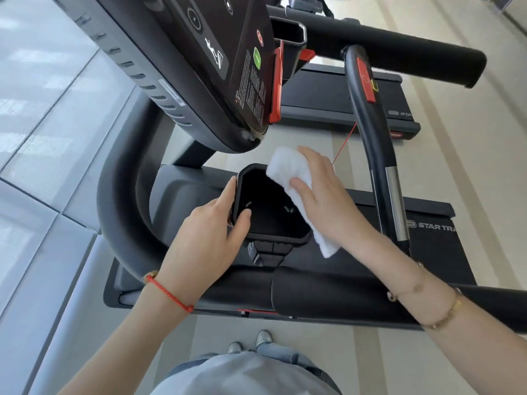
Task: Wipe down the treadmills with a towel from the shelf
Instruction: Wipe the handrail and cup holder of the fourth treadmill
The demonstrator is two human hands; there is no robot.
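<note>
A black treadmill (336,297) stands in front of me, its console (216,69) tilted overhead. Below the console sits a black cup holder tray (265,212). My left hand (211,235) grips the tray's left rim, thumb inside and fingers outside. My right hand (328,195) holds a folded white towel (288,169) against the tray's right rim, thumb curled over the cloth. The towel's lower end hangs out below my wrist.
A curved black handrail (370,132) with a red safety clip and cord rises on the right. A thick padded bar (399,49) crosses the top. A second treadmill deck (342,101) lies beyond. Pale floor tiles lie to the left; my shoes (248,343) stand below.
</note>
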